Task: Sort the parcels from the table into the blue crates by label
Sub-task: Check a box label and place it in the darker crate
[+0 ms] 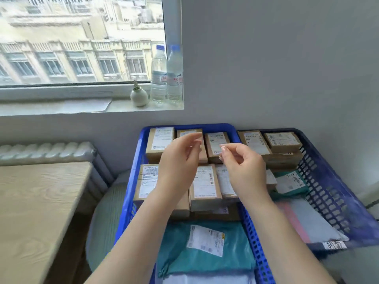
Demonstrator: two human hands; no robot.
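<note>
Your left hand and right hand hovered above the left crate, fingers loosely bent, holding nothing. Brown boxes filled its far part; a teal bag lay nearer. The right crate held more boxes and bags. The wooden table stood left; two bottles on the sill.

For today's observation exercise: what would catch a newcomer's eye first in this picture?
Two bare hands, the left hand and right hand, hang empty in the middle above a blue crate packed with labelled cardboard parcels. A second blue crate stands to its right, and two water bottles stand on the windowsill.
</note>
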